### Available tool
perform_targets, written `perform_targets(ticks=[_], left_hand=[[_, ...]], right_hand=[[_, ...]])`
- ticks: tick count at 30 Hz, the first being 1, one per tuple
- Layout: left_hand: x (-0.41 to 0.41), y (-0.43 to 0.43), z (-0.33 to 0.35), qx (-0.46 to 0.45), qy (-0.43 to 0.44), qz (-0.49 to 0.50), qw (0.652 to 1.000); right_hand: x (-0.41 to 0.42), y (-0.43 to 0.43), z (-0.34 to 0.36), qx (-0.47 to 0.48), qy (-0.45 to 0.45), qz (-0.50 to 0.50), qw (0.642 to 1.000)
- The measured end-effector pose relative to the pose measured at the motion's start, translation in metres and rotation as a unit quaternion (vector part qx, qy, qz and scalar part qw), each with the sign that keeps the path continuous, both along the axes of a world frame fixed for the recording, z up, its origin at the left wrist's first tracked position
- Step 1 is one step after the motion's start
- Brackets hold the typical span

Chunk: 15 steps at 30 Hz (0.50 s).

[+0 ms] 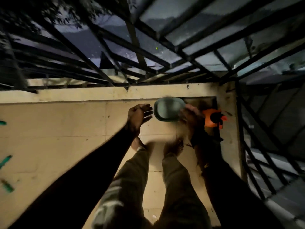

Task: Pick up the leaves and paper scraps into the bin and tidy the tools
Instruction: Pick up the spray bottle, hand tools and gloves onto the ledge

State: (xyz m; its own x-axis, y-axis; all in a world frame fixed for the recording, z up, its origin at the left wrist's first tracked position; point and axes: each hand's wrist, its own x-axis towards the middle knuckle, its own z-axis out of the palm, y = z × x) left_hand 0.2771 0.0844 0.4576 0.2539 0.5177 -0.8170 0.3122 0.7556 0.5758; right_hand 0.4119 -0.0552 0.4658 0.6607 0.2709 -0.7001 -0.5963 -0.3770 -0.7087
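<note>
I look straight down at a tiled balcony floor [66, 129]. A small grey-green bin [168, 109] is in the air above the floor's far right corner, its opening facing me. My right hand [191, 116] grips its right rim. My left hand [140, 115] is open, fingers spread, just left of the bin and not touching it. An orange spray bottle [212, 118] with a dark top stands on the floor in the corner, right behind my right hand. The picture is blurred and I cannot tell what is in the bin.
A low ledge [99, 93] with black metal railings [115, 63] bounds the floor ahead and on the right. Blurred green objects [5, 160] lie at the left edge. My bare feet [173, 146] and trouser legs are below the hands.
</note>
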Motion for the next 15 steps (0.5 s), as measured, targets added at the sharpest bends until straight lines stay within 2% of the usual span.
perform_targets(ticks=[1,3,8,10,15], left_hand=[[-0.005,0.002,0.030,0.004,-0.009,0.005,1.000],[-0.028,0.002,0.077,0.022,-0.014,0.038,0.999],[-0.080,-0.010,0.152,0.056,-0.031,0.120,0.991],[-0.101,-0.011,0.172,0.079,-0.049,0.165,0.982],[-0.156,-0.024,0.197,0.100,-0.068,0.271,0.955]], right_hand=[[-0.003,-0.003,0.009,0.005,-0.017,0.010,1.000],[-0.019,0.004,0.061,0.027,0.003,0.031,0.999],[-0.057,0.025,0.135,0.073,0.022,0.083,0.994],[-0.072,0.040,0.153,0.087,0.025,0.102,0.991],[-0.115,0.071,0.183,0.109,0.015,0.221,0.969]])
